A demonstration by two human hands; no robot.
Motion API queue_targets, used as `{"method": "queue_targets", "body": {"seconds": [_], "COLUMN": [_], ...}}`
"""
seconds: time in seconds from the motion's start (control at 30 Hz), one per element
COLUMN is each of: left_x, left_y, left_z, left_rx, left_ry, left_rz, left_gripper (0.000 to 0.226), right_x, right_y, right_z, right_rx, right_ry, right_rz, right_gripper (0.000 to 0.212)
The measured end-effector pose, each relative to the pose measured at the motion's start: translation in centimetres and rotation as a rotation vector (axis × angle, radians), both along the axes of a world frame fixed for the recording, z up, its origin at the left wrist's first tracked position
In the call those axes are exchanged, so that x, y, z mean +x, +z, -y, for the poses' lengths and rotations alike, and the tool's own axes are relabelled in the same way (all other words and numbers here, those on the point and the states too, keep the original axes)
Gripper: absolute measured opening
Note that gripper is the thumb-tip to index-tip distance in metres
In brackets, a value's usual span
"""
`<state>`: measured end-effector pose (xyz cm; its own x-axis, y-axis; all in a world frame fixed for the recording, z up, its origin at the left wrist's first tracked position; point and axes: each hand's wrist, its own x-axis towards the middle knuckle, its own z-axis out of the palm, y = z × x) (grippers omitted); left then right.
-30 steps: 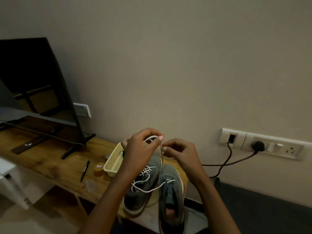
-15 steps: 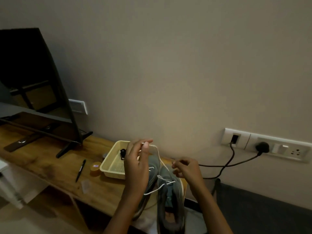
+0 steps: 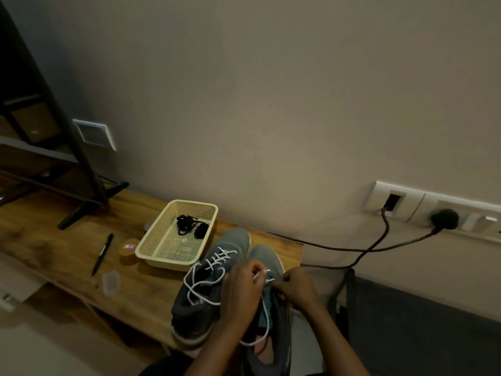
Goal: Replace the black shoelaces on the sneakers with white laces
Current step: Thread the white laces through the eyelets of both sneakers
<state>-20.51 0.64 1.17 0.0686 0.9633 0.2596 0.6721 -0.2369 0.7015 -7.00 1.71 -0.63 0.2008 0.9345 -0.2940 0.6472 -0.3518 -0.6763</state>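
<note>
Two grey sneakers stand side by side at the right end of the wooden bench. The left sneaker carries a white lace through its eyelets, with loose loops lying over its opening. Over the right sneaker my left hand pinches the white lace near its tip. My right hand pinches the same lace close to the eyelets. A long loop of it hangs down toward the heel. The black laces lie bundled in the cream basket.
A black pen, a small round tin and a clear plastic piece lie left of the basket. A TV stand foot sits further left. Black cables run from wall sockets on the right.
Both hands came down from chest height to the right sneaker's eyelets, bringing the lace with them. The view tilted down and the basket with black laces is now uncovered.
</note>
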Motion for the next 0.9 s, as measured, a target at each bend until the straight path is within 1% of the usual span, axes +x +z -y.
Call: {"method": "queue_targets", "body": {"seconds": [0.07,0.13,0.23,0.3,0.37,0.4,0.47,0.53,0.63,0.67,0.7,0.73,0.77,0.8,0.83,0.9], "left_x": [0.9,1.4,1.7,1.9,2.3,2.4,2.6,2.7,2.8,2.9,3.0,3.1,3.2,3.2,3.2,3.1], "left_y": [-1.0,-1.2,-1.6,-1.9,-2.0,-2.3,-2.7,-2.7,-2.9,-3.3,-3.4,-3.5,-3.5,-3.7,-3.9,-3.6], "left_z": [0.3,0.5,0.2,0.0,0.2,0.3,0.3,0.3,0.2,0.2,0.1,0.2,0.2,0.1,0.0,0.1], "left_rx": [0.027,0.034,-0.020,-0.004,-0.016,-0.019,-0.007,-0.043,-0.104,-0.094,-0.100,-0.058,-0.053,-0.054,-0.085,-0.134], "left_ry": [-0.015,-0.009,0.024,0.058,0.068,0.079,0.129,0.133,0.112,0.126,0.123,0.135,0.116,0.108,0.095,0.088], "left_rz": [-0.217,-0.360,-0.515,-0.526,-0.504,-0.497,-0.474,-0.457,-0.485,-0.483,-0.463,-0.444,-0.462,-0.466,-0.455,-0.448], "left_gripper": [0.010,0.007,0.028,0.032,0.030,0.026,0.010,0.004,0.026,0.026,0.020,0.009,0.006,0.016,0.022,0.024], "right_x": [0.3,0.5,0.7,0.8,0.8,0.8,0.8,0.9,0.8,0.8,0.7,0.7,0.7,0.7,0.6,0.6], "right_y": [-0.2,-0.6,-1.1,-1.2,-1.3,-1.3,-1.4,-1.5,-1.5,-1.5,-1.5,-1.4,-1.4,-1.4,-1.4,-1.3], "right_z": [-0.2,-0.4,-0.5,-0.5,-0.5,-0.5,-0.4,-0.4,-0.3,-0.3,-0.3,-0.3,-0.3,-0.3,-0.3,-0.2], "right_rx": [0.015,0.021,0.010,0.009,0.005,0.006,0.009,0.011,-0.002,-0.009,-0.010,-0.005,0.002,0.009,0.011,0.006], "right_ry": [-0.003,0.000,-0.009,-0.034,-0.061,-0.067,-0.069,-0.076,-0.088,-0.089,-0.092,-0.097,-0.105,-0.110,-0.108,-0.096], "right_rz": [-0.030,-0.056,-0.109,-0.129,-0.161,-0.169,-0.185,-0.201,-0.231,-0.240,-0.249,-0.252,-0.259,-0.268,-0.280,-0.320], "right_gripper": [0.044,0.048,0.050,0.054,0.061,0.061,0.058,0.059,0.068,0.069,0.069,0.069,0.068,0.067,0.066,0.063]}}
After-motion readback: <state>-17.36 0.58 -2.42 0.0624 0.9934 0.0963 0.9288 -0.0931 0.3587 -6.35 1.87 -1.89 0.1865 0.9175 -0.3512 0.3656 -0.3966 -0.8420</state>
